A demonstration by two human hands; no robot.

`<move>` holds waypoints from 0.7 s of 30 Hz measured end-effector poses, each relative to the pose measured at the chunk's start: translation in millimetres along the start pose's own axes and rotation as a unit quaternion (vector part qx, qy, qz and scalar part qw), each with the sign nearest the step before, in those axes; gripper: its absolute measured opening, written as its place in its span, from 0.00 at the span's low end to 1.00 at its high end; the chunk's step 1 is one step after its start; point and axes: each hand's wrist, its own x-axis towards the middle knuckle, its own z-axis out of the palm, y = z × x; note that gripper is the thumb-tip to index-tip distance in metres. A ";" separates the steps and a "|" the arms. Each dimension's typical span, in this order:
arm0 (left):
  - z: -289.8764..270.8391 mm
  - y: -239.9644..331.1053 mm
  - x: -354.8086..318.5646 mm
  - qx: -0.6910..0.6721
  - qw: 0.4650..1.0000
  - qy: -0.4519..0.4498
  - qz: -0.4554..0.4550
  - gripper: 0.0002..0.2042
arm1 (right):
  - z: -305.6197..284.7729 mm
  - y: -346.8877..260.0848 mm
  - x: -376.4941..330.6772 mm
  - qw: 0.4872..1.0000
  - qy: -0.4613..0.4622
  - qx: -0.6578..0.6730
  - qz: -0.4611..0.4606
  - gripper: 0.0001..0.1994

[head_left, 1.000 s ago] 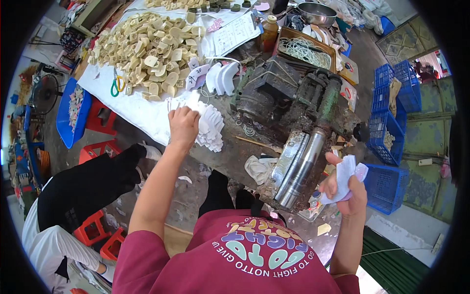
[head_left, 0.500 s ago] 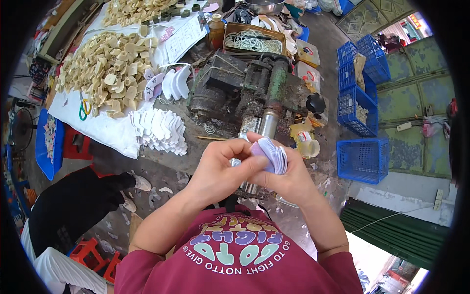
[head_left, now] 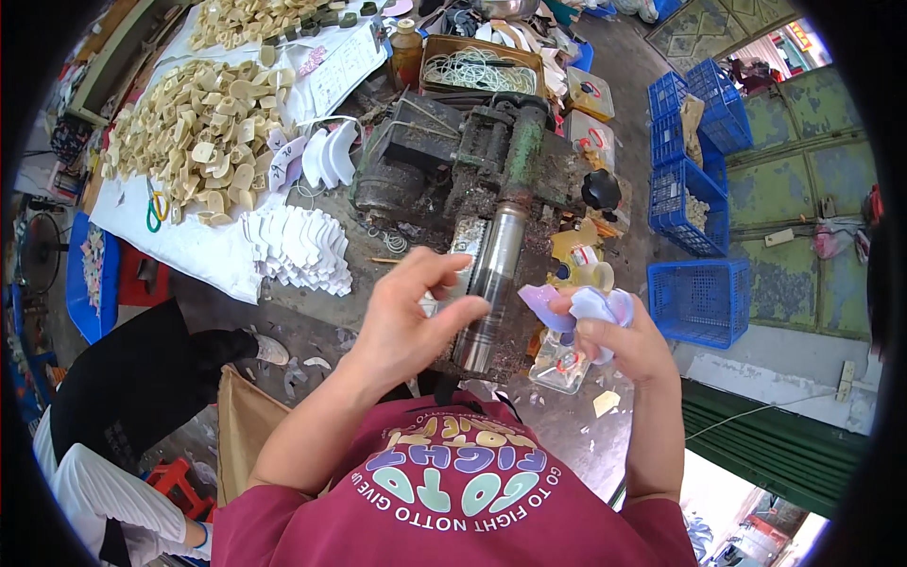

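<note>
My right hand [head_left: 644, 352] grips several thin curved pieces [head_left: 593, 304], white and lilac, right of the machine. One glittery lilac piece [head_left: 546, 308] sticks out toward the left from between the fingers. My left hand [head_left: 402, 326] holds nothing, its thumb and fingers apart, at the left side of a shiny steel cylinder [head_left: 498, 260]. That cylinder juts toward me from a grimy green-and-black machine [head_left: 524, 156]. Whether the left fingertips touch the metal, I cannot tell.
Stacked white curved pieces [head_left: 298, 250] and a heap of cream shaped pieces [head_left: 203, 142] lie left. Clear plastic containers [head_left: 557, 370] stand beside the machine. Blue crates [head_left: 699, 302] are at right. A person in dark clothing [head_left: 123, 397] and a cardboard box [head_left: 244, 425] are at lower left.
My hands, together on the curved pieces before, are now apart. The right hand has moved right with the pieces; the left has let go and moved slightly left, uncovering the cylinder.
</note>
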 end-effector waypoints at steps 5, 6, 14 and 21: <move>5.6 -43.6 -8.2 0.190 0.977 0.063 0.079 0.12 | 18.0 5.9 26.1 0.996 -0.004 -0.073 0.043 0.21; 8.3 -43.9 -8.2 0.205 0.972 0.063 0.092 0.12 | 22.6 5.5 29.5 0.997 -0.005 -0.061 0.039 0.21; -17.9 -75.2 -6.4 0.094 0.988 0.125 0.014 0.04 | 22.8 -6.8 31.1 0.993 -0.013 0.107 -0.040 0.24; -164.1 -156.1 8.6 0.556 0.799 0.225 0.041 0.02 | 35.5 -2.1 38.5 0.983 -0.083 0.141 -0.087 0.41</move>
